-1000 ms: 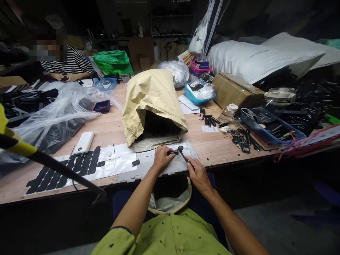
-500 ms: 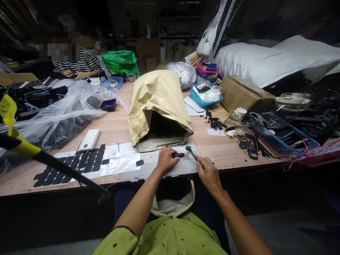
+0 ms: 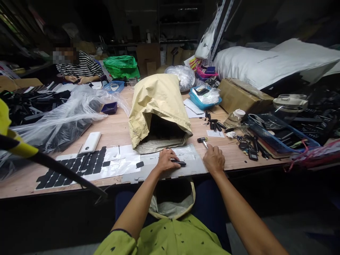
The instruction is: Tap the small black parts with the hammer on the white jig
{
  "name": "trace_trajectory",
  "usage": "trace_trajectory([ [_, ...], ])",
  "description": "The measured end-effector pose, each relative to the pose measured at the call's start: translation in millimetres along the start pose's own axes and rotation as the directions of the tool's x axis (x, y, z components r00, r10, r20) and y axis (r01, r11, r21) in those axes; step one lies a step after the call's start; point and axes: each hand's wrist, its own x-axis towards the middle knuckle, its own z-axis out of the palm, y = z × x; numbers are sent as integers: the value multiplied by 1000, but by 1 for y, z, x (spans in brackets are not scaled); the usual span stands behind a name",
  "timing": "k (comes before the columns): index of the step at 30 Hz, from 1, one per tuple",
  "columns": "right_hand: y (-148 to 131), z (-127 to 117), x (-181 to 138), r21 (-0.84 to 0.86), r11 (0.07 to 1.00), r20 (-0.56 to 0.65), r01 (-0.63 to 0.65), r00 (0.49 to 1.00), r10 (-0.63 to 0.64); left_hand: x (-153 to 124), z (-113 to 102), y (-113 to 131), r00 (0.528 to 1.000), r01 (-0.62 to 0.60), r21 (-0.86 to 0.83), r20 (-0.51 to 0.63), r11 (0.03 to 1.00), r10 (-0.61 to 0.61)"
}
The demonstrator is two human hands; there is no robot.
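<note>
My left hand (image 3: 166, 160) rests at the table's front edge, fingers closed on a small black cylindrical piece (image 3: 178, 162) lying over a grey-white sheet (image 3: 195, 161). My right hand (image 3: 214, 158) grips the handle of a small hammer (image 3: 202, 140), whose dark head with a yellowish end hovers over or rests on the wood right of the sheet. Just behind my left hand, a cream fabric bag (image 3: 159, 102) gapes toward me with a dark inside. Left of the sheet are a panel of dark cells (image 3: 75, 166) and a white power bank (image 3: 91, 142).
Small black parts (image 3: 214, 123), a jar (image 3: 235, 118), keys (image 3: 245, 143) and a blue basket (image 3: 287, 141) crowd the right side. A black-and-yellow bar (image 3: 53, 164) crosses the left foreground. A person in a striped top (image 3: 82, 66) sits at the far left.
My right hand has moved right with the hammer, whose head has shifted away from the black piece toward the bare wood. My left hand stays in nearly the same place.
</note>
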Motion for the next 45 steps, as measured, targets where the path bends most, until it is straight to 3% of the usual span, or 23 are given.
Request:
trace_trajectory([
  [3,0,1,0,-16,1000,1,0,1000,0,-19,-7,-3,986,-96,-37,132,995,100],
  [6,0,2,0,-20,1000,-10,-4,1000,4,-53,-3,-9,962,-187,-44,192,981,192],
  [9,1,4,-1,-27,1000,-23,-5,1000,4,-86,10,-16,966,-201,41,172,979,192],
  [12,1,6,-2,-34,999,-42,2,999,-4,-94,17,-18,975,-204,65,101,977,197],
  [14,2,8,-3,-35,999,-57,6,998,-8,-81,11,-18,986,-169,25,-2,985,169],
  [17,2,10,-3,-31,999,-73,6,997,-8,-37,-11,-16,972,47,-59,-226,997,-60],
  [19,1,11,-3,-32,999,-70,3,998,-5,-4,-30,-16,895,245,-85,-364,966,-259],
  [22,-1,10,-3,-37,999,-49,0,999,-2,36,-53,-17,786,431,12,-496,902,-369],
  [24,-2,9,-3,-40,999,-40,0,999,-1,51,-60,-18,763,506,79,-506,859,-404],
  [28,-4,7,-4,-39,999,-41,-6,999,5,59,-62,-22,759,578,147,-456,803,-464],
  [34,-7,3,-4,-18,1000,-15,-14,1000,13,58,-62,-32,731,598,80,-461,797,-503],
  [37,-7,1,-3,-4,1000,-3,-18,1000,18,60,-65,-39,775,534,130,-469,836,-422],
  [40,-8,0,-3,5,1000,10,-23,1000,22,62,-68,-42,836,493,242,-400,836,-377],
  [45,-9,-1,-3,12,1000,20,-27,999,26,57,-71,-35,875,471,402,-325,786,-359],
])
